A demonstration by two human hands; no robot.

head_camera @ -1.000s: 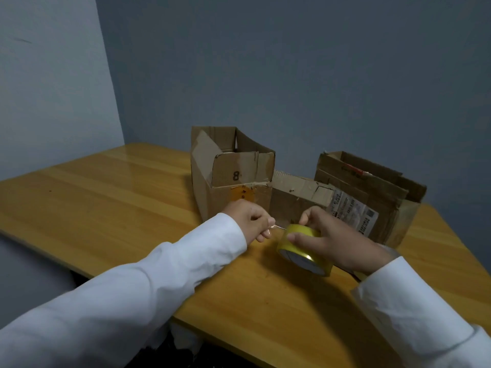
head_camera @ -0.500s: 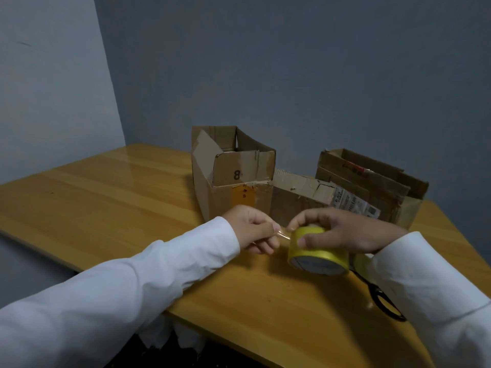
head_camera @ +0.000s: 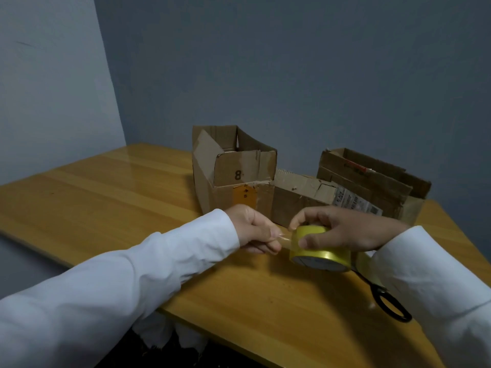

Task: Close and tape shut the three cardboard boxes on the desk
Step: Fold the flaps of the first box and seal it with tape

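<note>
Three cardboard boxes stand at the back of the wooden desk (head_camera: 111, 203). The tall box marked "8" (head_camera: 233, 171) has its flaps up. A low box with a shipping label (head_camera: 313, 195) sits beside it, and a third box (head_camera: 372, 179) stands open at the right. My right hand (head_camera: 342, 229) grips a yellow tape roll (head_camera: 318, 251) just above the desk in front of the low box. My left hand (head_camera: 255, 229) pinches the clear tape end, pulled a short way off the roll.
Black-handled scissors (head_camera: 388, 301) lie on the desk under my right sleeve, near the front right edge. Grey walls meet in a corner behind the boxes. The desk's front edge runs diagonally below my arms.
My right hand turned the roll flatter and lowered it toward the desk, uncovering the scissors. My left hand kept its pinch on the tape end, and a short strip shows between the hands.
</note>
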